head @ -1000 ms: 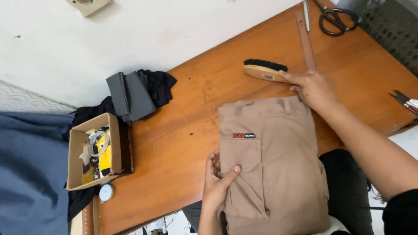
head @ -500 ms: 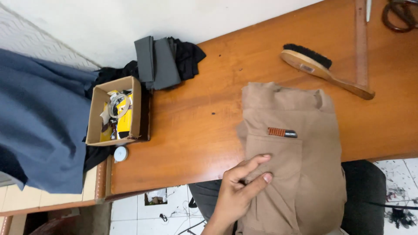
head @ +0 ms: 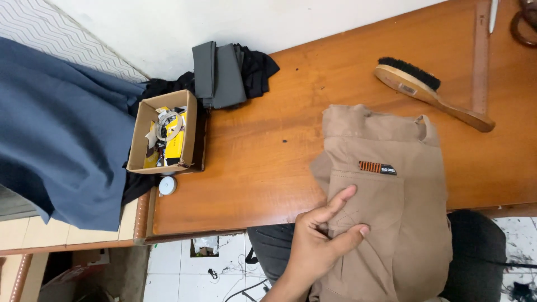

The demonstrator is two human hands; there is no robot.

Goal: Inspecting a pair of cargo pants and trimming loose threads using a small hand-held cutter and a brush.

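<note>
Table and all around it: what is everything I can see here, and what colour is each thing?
table: one, orange-brown wood, centre
trousers: one, tan, folded, on the table's near edge
brush: one, wooden with black bristles, beyond the trousers
ruler: one, wooden, flat at far right
box: one, brown cardboard, table's left end, yellow and white bits inside
grey cloth: folded pieces, on black cloth
blue cloth: one, far left
round thing: one, white, by the box
left hand: one, resting on the trousers
</note>
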